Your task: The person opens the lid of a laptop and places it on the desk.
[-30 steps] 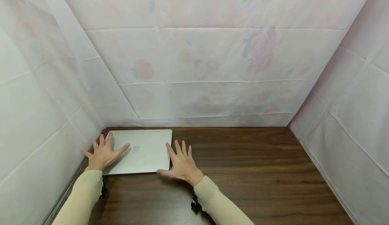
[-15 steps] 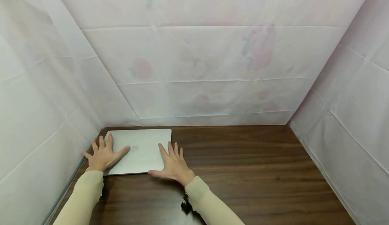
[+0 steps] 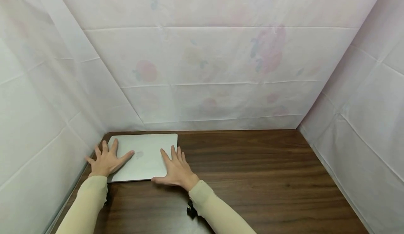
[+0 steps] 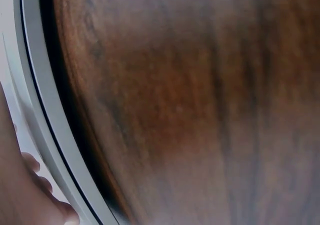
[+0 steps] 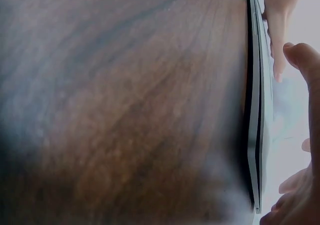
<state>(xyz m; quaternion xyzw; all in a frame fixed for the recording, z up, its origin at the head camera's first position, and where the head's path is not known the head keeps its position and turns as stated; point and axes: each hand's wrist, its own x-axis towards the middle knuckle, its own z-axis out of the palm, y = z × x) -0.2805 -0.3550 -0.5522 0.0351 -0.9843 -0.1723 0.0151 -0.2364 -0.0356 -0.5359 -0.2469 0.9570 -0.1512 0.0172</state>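
A closed silver laptop (image 3: 146,158) lies flat at the back left of the table, a faint logo on its lid. My left hand (image 3: 107,162) is spread over its left side, thumb stretched across the lid toward the logo. Over the front right corner, my right hand (image 3: 176,171) is spread too, its thumb along the front edge and its fingers pointing to the back. In the left wrist view the laptop's thin edge (image 4: 47,105) runs beside the left hand (image 4: 20,190). The right wrist view shows the laptop side-on (image 5: 256,115), with the right hand (image 5: 312,120) over the lid.
The brown wood-grain table (image 3: 268,178) extends far to the right. White cloth with faint fruit prints (image 3: 208,62) hangs along the back, and more white cloth walls stand at the left (image 3: 38,128) and right (image 3: 366,121). A dark wrist device (image 3: 191,209) sits under the right sleeve.
My right hand has shifted left, from the laptop's right edge to farther over its lid. The left hand and the laptop have stayed almost in place.
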